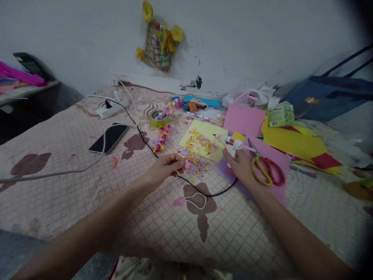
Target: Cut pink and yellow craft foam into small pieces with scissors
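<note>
Hands apart: left hand [163, 168] pinches thin white string [205, 201], right hand [242, 162] grips white plastic glue gun [233, 143]; tugging its black cable [217, 194] could scatter multicoloured paper scraps [198, 166].

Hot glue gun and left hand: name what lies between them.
In the head view, a heap of cut paper bits and part of the pale yellow sheet lie between the left hand and the hot glue gun.

My right hand [240, 161] grips white glue gun [236, 144], nozzle over pale yellow sheet [189, 132] with scraps [201, 142]. My left hand [163, 169] near heap of paper bits [198, 166], thumb against fingers; whether something is pinched, I cannot tell. Scissors [258, 154] lie on pink sheet [279, 190]. Phone [116, 134] lies further left.
</note>
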Action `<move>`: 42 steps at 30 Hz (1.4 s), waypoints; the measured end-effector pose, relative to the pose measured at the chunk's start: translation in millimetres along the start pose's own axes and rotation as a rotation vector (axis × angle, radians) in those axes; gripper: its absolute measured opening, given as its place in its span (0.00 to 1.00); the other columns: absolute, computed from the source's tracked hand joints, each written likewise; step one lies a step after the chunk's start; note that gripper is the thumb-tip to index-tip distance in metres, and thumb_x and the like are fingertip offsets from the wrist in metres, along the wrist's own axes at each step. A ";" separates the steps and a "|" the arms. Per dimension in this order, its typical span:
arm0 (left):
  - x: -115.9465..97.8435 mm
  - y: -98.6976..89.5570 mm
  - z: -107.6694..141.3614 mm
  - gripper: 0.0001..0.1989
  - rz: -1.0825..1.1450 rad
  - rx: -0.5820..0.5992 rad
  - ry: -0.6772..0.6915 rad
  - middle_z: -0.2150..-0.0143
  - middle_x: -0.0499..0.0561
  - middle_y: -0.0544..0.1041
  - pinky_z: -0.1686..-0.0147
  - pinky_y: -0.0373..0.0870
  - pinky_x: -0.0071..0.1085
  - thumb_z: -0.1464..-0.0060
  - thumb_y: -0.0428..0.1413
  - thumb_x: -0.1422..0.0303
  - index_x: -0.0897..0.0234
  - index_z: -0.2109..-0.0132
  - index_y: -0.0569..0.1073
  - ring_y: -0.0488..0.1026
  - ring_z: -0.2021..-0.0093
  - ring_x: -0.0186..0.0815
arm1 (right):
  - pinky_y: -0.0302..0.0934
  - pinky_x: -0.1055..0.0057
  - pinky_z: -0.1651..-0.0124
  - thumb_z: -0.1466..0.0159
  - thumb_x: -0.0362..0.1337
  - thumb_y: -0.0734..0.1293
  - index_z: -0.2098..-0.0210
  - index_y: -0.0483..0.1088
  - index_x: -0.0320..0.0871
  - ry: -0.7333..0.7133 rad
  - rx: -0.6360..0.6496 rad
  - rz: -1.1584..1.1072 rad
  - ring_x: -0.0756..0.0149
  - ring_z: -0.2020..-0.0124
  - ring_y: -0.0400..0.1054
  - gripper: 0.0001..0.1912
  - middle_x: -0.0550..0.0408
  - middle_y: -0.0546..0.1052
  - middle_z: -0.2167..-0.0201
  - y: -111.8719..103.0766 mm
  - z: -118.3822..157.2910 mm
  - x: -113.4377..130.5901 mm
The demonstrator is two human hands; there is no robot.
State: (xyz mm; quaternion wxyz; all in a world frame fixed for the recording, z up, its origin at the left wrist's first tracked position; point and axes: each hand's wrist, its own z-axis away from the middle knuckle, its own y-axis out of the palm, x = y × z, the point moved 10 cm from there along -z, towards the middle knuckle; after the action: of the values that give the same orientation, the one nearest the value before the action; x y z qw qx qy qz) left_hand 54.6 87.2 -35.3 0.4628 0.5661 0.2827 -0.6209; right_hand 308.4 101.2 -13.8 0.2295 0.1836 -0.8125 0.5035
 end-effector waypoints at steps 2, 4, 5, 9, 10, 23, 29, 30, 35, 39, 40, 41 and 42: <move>-0.2 -3.2 -10.2 0.14 0.032 -0.025 0.002 0.74 0.46 0.70 0.75 0.57 0.22 0.56 0.62 0.61 0.66 0.72 0.69 0.65 0.74 0.26 | 0.55 0.68 0.74 0.38 0.49 0.59 0.73 0.64 0.43 -0.035 0.003 -0.044 0.62 0.75 0.62 0.16 0.54 0.69 0.78 -3.0 3.3 8.1; -1.3 -6.8 -21.8 0.14 0.049 -0.053 0.015 0.74 0.46 0.70 0.76 0.57 0.21 0.56 0.62 0.60 0.66 0.71 0.69 0.65 0.74 0.25 | 0.57 0.68 0.73 0.38 0.48 0.59 0.73 0.65 0.43 -0.069 0.031 -0.081 0.61 0.74 0.64 0.16 0.54 0.69 0.78 -3.6 7.2 16.4; -1.3 -6.8 -27.8 0.14 0.048 -0.051 0.017 0.74 0.46 0.70 0.76 0.57 0.21 0.56 0.62 0.60 0.66 0.71 0.69 0.66 0.74 0.25 | 0.59 0.67 0.72 0.38 0.48 0.59 0.72 0.66 0.43 -0.092 0.048 -0.109 0.60 0.73 0.65 0.15 0.54 0.70 0.78 -3.3 9.4 21.0; -2.3 -13.3 -47.6 0.12 0.031 -0.123 0.051 0.73 0.47 0.71 0.77 0.59 0.21 0.56 0.61 0.61 0.66 0.70 0.70 0.66 0.76 0.25 | 0.65 0.62 0.62 0.37 0.46 0.60 0.68 0.68 0.45 -0.201 0.131 -0.230 0.56 0.66 0.69 0.12 0.52 0.73 0.71 0.8 20.0 38.1; -2.2 -14.5 -50.9 0.12 0.027 -0.139 0.057 0.73 0.47 0.71 0.77 0.59 0.21 0.56 0.61 0.62 0.66 0.70 0.70 0.65 0.76 0.25 | 0.65 0.61 0.60 0.37 0.46 0.60 0.68 0.68 0.46 -0.224 0.149 -0.236 0.56 0.65 0.69 0.12 0.52 0.73 0.71 2.2 22.4 40.7; -9.9 -14.3 -56.3 0.10 -0.086 -0.226 0.153 0.73 0.48 0.73 0.78 0.58 0.22 0.54 0.60 0.63 0.67 0.70 0.72 0.63 0.77 0.25 | 0.63 0.62 0.63 0.36 0.47 0.59 0.68 0.63 0.47 -0.361 0.291 -0.154 0.58 0.67 0.67 0.11 0.52 0.70 0.70 16.3 36.4 61.0; -15.0 -12.7 -54.1 0.09 -0.128 -0.230 0.180 0.73 0.48 0.73 0.77 0.58 0.23 0.54 0.59 0.64 0.67 0.70 0.72 0.64 0.76 0.26 | 0.63 0.61 0.60 0.36 0.47 0.58 0.67 0.64 0.46 -0.378 0.261 -0.125 0.56 0.64 0.68 0.12 0.51 0.72 0.67 15.0 36.1 59.9; -15.4 -12.7 -53.9 0.09 -0.131 -0.232 0.184 0.73 0.48 0.73 0.77 0.58 0.23 0.54 0.59 0.64 0.67 0.70 0.72 0.64 0.76 0.27 | 0.63 0.61 0.60 0.36 0.47 0.59 0.67 0.64 0.46 -0.379 0.260 -0.128 0.56 0.65 0.68 0.12 0.51 0.72 0.67 14.7 36.1 60.1; -15.4 -12.1 -54.5 0.09 -0.141 -0.231 0.191 0.73 0.48 0.74 0.76 0.59 0.24 0.53 0.58 0.64 0.67 0.70 0.72 0.64 0.76 0.27 | 0.63 0.62 0.62 0.36 0.48 0.58 0.68 0.63 0.47 -0.362 0.290 -0.131 0.57 0.67 0.68 0.13 0.52 0.70 0.70 16.6 36.6 61.1; -15.4 -12.4 -54.7 0.09 -0.146 -0.229 0.194 0.72 0.49 0.74 0.77 0.59 0.24 0.53 0.59 0.64 0.67 0.70 0.72 0.64 0.76 0.27 | 0.63 0.63 0.64 0.36 0.48 0.58 0.69 0.62 0.47 -0.355 0.286 -0.136 0.58 0.68 0.67 0.13 0.52 0.69 0.70 15.4 36.3 62.1; -15.5 -12.6 -54.7 0.09 -0.147 -0.229 0.196 0.72 0.49 0.74 0.77 0.59 0.24 0.53 0.59 0.64 0.67 0.70 0.72 0.65 0.76 0.27 | 0.63 0.63 0.64 0.36 0.49 0.58 0.69 0.61 0.47 -0.357 0.286 -0.135 0.58 0.68 0.67 0.13 0.52 0.69 0.70 15.3 36.3 62.4; -15.6 -12.8 -54.7 0.09 -0.148 -0.228 0.197 0.72 0.49 0.74 0.77 0.59 0.24 0.54 0.59 0.64 0.67 0.70 0.72 0.65 0.76 0.27 | 0.63 0.63 0.64 0.36 0.49 0.58 0.69 0.61 0.47 -0.358 0.287 -0.134 0.57 0.67 0.67 0.13 0.52 0.69 0.70 15.2 36.3 62.7; -15.5 -13.0 -54.8 0.09 -0.149 -0.228 0.198 0.72 0.49 0.74 0.77 0.59 0.24 0.54 0.59 0.64 0.67 0.70 0.72 0.65 0.75 0.27 | 0.63 0.63 0.64 0.36 0.48 0.58 0.69 0.61 0.47 -0.363 0.290 -0.131 0.57 0.67 0.67 0.13 0.52 0.69 0.70 15.2 36.5 63.1</move>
State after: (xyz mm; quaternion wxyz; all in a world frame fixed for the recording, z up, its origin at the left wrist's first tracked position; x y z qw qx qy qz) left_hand 66.1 144.5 -33.5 0.4463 0.5459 0.4368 -0.5586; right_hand 241.3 70.5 -3.9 0.0832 0.3543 -0.7459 0.5578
